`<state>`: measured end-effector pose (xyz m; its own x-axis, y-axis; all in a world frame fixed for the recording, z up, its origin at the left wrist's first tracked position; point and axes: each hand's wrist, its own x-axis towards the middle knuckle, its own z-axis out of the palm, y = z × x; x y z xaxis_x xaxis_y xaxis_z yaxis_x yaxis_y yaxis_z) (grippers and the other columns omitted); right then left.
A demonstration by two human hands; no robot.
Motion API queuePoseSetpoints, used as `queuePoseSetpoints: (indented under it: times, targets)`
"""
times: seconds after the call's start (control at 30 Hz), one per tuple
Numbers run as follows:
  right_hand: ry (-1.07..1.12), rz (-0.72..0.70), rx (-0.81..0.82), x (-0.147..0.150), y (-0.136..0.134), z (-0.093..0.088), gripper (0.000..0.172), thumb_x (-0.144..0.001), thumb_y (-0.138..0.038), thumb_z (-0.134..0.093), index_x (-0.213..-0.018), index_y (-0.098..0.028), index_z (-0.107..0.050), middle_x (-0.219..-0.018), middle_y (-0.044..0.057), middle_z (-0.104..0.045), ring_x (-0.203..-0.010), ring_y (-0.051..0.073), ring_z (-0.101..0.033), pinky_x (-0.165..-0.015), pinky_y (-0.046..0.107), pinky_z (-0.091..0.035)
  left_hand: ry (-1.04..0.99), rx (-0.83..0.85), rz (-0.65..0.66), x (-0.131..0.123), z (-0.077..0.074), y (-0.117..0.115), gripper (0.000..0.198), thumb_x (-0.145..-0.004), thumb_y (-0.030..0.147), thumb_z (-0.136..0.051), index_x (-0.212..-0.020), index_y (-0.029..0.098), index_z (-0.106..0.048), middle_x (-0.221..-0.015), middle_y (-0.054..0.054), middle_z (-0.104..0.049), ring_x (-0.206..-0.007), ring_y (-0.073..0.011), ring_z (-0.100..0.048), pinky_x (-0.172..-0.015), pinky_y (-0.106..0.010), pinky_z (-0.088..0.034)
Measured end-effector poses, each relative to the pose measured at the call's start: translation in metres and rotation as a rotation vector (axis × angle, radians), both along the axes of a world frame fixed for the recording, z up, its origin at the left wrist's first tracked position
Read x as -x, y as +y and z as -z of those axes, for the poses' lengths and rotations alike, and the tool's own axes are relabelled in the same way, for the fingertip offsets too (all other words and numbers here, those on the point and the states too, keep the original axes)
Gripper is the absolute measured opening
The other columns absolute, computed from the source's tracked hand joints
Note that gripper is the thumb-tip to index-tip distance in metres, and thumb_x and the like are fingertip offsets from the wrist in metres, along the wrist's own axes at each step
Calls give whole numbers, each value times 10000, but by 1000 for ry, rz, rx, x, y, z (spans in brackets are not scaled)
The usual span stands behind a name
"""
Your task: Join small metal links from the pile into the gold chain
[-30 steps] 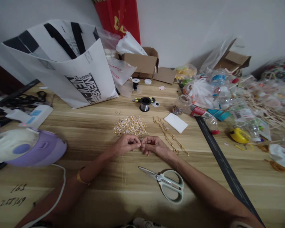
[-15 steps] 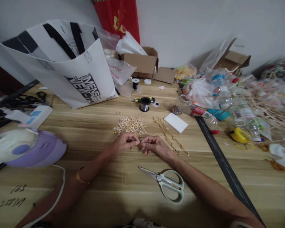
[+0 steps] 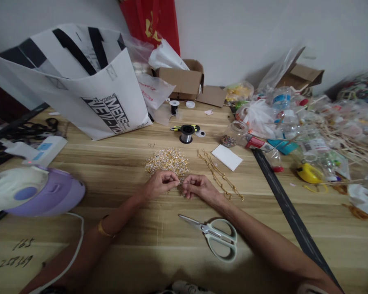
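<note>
At your far left, handwritten figures point(image 3: 16, 253) on the table point(image 3: 125, 241) read "165" and, less clearly, "258369"; above them sits a lilac appliance point(image 3: 33, 196) with a white cord point(image 3: 75, 245). Behind it stands a white bag point(image 3: 79, 81) printed "MENS" and "VOGUE". Your left hand point(image 3: 158, 185) is curled, thumb and forefinger pinched on a tiny metal piece point(image 3: 180, 183), too small to identify. It lies just in front of the heap of gold and silver findings point(image 3: 167, 160). Your right hand point(image 3: 199, 187) is curled likewise, fingertips meeting the left at that piece. Bare wood lies open between your forearms and toward the near edge, apart from the scissors point(image 3: 216, 237) under your right forearm. Rightward lie gold chains point(image 3: 219, 175), a white card point(image 3: 227, 157) and a wire spool point(image 3: 187, 134). A tipped jar point(image 3: 237, 132) holds small beads. The open carton point(image 3: 182, 81) behind hides its contents. A dark strip point(image 3: 282, 196) borders clutter filling the right edge.
</note>
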<state>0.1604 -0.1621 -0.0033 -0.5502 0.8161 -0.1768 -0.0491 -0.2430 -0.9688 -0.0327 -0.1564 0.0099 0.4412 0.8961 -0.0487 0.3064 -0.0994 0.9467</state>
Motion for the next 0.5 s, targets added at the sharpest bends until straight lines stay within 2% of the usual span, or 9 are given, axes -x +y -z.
queuePoseSetpoints:
  times: [0.5]
  targets:
    - [23, -2, -19, 1, -1, -5, 211, -716, -333, -675, -722, -142, -585, -618, -10, -591, -493, 75, -537, -487, 192, -450, 6, -29, 11, 1, 7, 1, 181, -754, 282, -575, -727, 107, -609, -586, 17, -529, -516, -65, -444, -482, -167, -338]
